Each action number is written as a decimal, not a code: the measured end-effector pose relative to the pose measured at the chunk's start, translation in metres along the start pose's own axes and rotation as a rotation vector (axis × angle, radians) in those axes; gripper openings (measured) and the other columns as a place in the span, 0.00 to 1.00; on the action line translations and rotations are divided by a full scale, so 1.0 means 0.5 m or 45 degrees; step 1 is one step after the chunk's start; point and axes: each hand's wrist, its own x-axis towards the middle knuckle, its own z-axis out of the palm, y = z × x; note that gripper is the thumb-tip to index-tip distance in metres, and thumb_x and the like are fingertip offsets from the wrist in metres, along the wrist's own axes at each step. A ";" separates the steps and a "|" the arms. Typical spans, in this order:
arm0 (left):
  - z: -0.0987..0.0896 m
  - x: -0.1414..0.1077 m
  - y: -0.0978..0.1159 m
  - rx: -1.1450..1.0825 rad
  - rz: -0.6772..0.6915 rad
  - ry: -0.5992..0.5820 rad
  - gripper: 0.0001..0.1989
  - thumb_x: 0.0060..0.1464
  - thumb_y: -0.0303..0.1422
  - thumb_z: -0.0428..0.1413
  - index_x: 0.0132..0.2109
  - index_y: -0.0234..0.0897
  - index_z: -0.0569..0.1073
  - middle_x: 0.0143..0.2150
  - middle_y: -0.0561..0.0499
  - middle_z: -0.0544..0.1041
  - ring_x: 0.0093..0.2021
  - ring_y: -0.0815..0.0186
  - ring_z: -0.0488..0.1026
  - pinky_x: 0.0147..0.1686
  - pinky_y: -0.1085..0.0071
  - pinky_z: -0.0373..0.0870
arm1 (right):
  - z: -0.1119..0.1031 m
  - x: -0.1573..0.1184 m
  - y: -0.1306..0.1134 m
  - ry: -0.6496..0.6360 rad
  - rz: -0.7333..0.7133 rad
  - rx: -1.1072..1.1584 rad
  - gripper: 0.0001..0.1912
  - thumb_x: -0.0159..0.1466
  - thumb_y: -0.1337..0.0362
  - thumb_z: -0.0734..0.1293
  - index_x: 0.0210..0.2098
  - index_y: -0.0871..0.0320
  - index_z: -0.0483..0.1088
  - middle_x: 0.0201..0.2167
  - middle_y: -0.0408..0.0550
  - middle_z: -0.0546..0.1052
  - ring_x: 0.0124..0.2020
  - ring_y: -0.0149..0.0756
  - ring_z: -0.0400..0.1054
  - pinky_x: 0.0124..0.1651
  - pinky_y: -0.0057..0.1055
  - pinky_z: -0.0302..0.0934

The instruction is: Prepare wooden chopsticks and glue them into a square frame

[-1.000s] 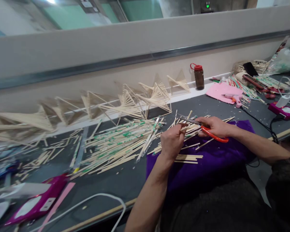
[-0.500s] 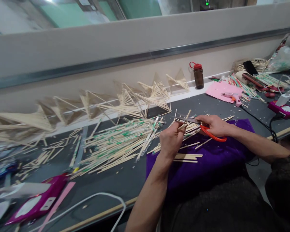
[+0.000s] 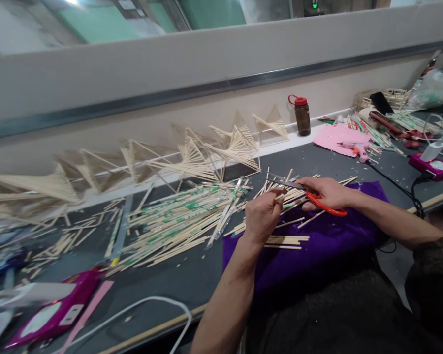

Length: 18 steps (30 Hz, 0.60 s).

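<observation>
Over the purple cloth's (image 3: 339,246) far side, the left hand (image 3: 262,212) is pinched around a thin stick (image 3: 280,196) and the right hand (image 3: 327,191) grips orange-handled scissors (image 3: 313,198), nearly posed as half a second ago. Left of the cloth, wrapped sticks (image 3: 192,209) bear green print, too small to read.

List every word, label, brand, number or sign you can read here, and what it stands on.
No text can be read.
Green-printed stick wrappers: print too blurred to read.
Green lit sign at the top: too small to read.
Magenta device at lower left: no legible lettering.
Scissors: no marking can be made out.
</observation>
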 end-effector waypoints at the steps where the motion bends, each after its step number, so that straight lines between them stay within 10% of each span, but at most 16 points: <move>1: 0.000 0.000 -0.001 0.010 0.008 -0.005 0.12 0.56 0.31 0.49 0.28 0.37 0.74 0.38 0.47 0.82 0.31 0.67 0.76 0.33 0.73 0.69 | -0.001 0.000 0.001 -0.002 0.001 0.011 0.33 0.57 0.47 0.67 0.58 0.53 0.62 0.45 0.49 0.75 0.40 0.41 0.68 0.43 0.36 0.58; 18: 0.003 0.004 0.005 0.016 -0.133 -0.021 0.12 0.57 0.35 0.51 0.40 0.37 0.77 0.30 0.49 0.81 0.29 0.65 0.76 0.29 0.73 0.66 | 0.005 0.000 -0.014 0.045 0.070 0.023 0.17 0.58 0.63 0.61 0.47 0.57 0.69 0.27 0.42 0.72 0.27 0.32 0.61 0.34 0.30 0.53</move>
